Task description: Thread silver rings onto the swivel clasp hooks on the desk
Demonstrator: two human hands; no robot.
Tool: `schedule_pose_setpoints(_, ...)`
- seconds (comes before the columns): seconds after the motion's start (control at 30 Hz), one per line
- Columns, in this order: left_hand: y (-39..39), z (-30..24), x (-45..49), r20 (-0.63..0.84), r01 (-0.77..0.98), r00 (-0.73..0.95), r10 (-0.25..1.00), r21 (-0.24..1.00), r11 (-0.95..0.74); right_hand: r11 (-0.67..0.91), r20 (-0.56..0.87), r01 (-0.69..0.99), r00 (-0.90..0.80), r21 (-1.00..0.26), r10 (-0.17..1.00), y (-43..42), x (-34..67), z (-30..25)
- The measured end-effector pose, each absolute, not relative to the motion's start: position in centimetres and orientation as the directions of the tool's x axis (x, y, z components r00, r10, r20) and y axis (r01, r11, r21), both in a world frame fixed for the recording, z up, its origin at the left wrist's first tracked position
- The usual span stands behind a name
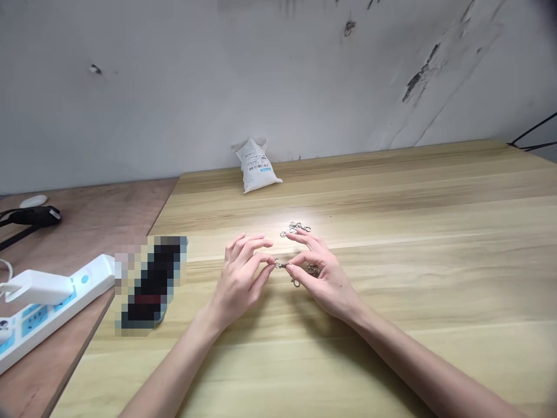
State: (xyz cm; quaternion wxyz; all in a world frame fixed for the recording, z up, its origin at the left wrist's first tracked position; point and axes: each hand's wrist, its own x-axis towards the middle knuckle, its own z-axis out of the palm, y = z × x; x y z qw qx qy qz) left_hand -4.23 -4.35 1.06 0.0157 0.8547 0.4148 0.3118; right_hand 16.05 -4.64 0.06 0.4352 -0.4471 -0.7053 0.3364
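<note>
Between my two hands, just above the wooden table [391, 249], is a small metal swivel clasp with a ring [281, 265]. The thumb and index finger of my left hand [243, 273] pinch its ring end, the other fingers raised. At the opposite end, my right hand [322, 276] pinches the clasp with thumb and index finger. Beyond my right fingertips lies a small pile of similar metal clasps and rings [296, 228]. More clasps [312, 269] lie under my right hand, partly hidden by it.
A white plastic package with a printed label [259, 167] stands near the wall. To the left lies a phone-like dark object [154, 281], blurred out. A white power strip [93, 281] with a plugged-in charger [41, 286] and a black plug [37, 216] are on the brown surface.
</note>
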Motion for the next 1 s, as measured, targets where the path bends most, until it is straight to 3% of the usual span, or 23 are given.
schedule_pose_setpoints(0.13,-4.3,1.3,-4.1,0.569,0.724,0.53,0.629,0.084,-0.685,0.309,0.252,0.292,-0.217,-0.905,0.943,-4.6,16.1,0.3)
schedule_pose_setpoints(0.33,-4.3,1.1,-3.8,0.564,0.675,0.633,0.53,-0.068,-0.734,0.195,0.156,0.264,-0.161,-0.945,0.974,-3.8,16.6,0.5)
schedule_pose_setpoints(0.4,-4.3,1.0,-3.6,0.562,0.659,0.639,0.525,-0.049,-0.75,0.211,0.185,0.287,-0.115,-0.934,0.976,-3.4,17.0,0.4)
schedule_pose_setpoints(0.5,-4.2,0.9,-3.6,0.565,0.697,0.578,0.589,0.034,-0.716,0.355,0.348,0.412,-0.094,-0.839,0.933,-3.3,17.6,0.4)
schedule_pose_setpoints(0.6,-4.0,0.8,-4.0,0.552,0.743,0.517,0.654,0.09,-0.663,0.515,0.488,0.549,-0.209,-0.659,0.847,-3.6,17.9,0.5)
schedule_pose_setpoints(0.73,-3.9,0.6,-4.5,0.512,0.759,0.478,0.713,0.167,-0.629,0.657,0.549,0.617,-0.397,-0.433,0.735,-4.0,17.5,0.4)
schedule_pose_setpoints(0.83,-4.0,0.4,-4.5,0.478,0.76,0.461,0.748,0.223,-0.611,0.68,0.554,0.666,-0.455,-0.308,0.697,-4.1,16.8,0.0)
schedule_pose_setpoints(1.0,-4.3,0.5,-4.1,0.452,0.745,0.469,0.759,0.259,-0.615,0.651,0.569,0.732,-0.453,-0.201,0.686,-4.4,15.6,-0.6)
